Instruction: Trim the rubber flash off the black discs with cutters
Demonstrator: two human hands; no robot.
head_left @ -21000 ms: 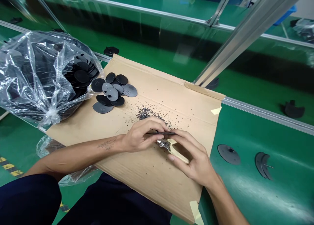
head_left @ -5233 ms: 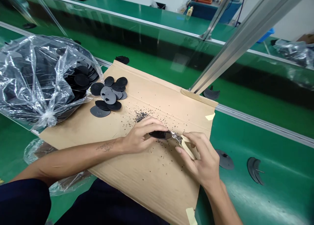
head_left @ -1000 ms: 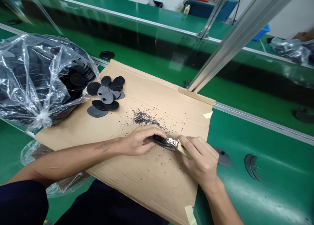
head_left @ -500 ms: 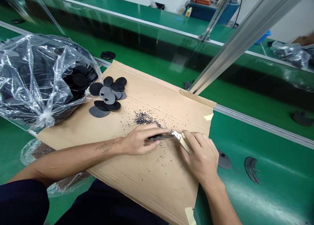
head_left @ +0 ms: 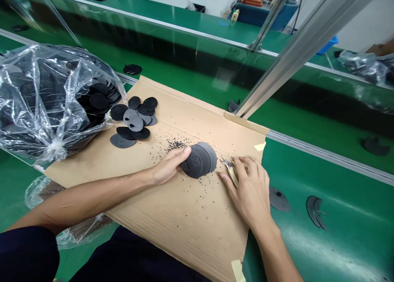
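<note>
My left hand point(head_left: 169, 163) grips a fanned stack of black oval discs point(head_left: 198, 161) by its left edge, thumb on top. Raised markings show on the front disc's face. To the right, my right hand point(head_left: 250, 187) is loosely closed round a pair of nippers point(head_left: 233, 176) with pale handles. The thumb is stretched out beside the handle, and the small metal jaws point away to the upper left, apart from the discs. Black trimmings point(head_left: 175, 144) lie scattered on the cardboard sheet point(head_left: 172, 228) below and behind the stack.
A pile of black ovals point(head_left: 134, 120) lies at the cardboard's left, beside a clear plastic bag point(head_left: 40, 105) full of them. More parts, a disc point(head_left: 279, 199) and curved pieces point(head_left: 316, 212), rest on the green surface at right. A metal post point(head_left: 286, 60) slants up behind.
My left hand has turned the discs from edge-on to face-up and fanned. The nippers have come away from them, and my right hand's grip has loosened, its thumb now stretched out.
</note>
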